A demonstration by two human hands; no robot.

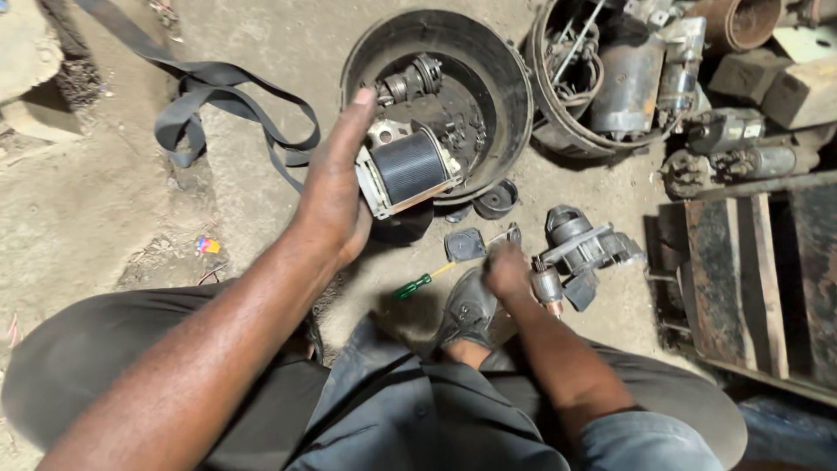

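the left hand is wrapped around a black ribbed cylinder with pale metal end plates, a motor part, fingers closed on its near side and the forefinger stretched up along it; the part is lifted off the ground and hangs over the near rim of a round black tub. inside that tub, just beyond the held part, lie a small geared shaft and other dark metal bits.

the right hand is low by the person's shoe, curled shut around a small armature piece whose copper-coloured end sticks out below the fist. touching that piece on the far side is a grey starter housing on the dirt. just left of this hand lies a screwdriver with a green handle, its tip pointing toward a small dark cover plate. a black round cap sits on the ground between the two hands, beside the tub's edge.

further out from the left grip, a black belt loops across the dusty floor. beyond the right hand, a second tub holds a starter motor and wires, more motors lie next to it, and a rusty wooden frame stands at the far right.
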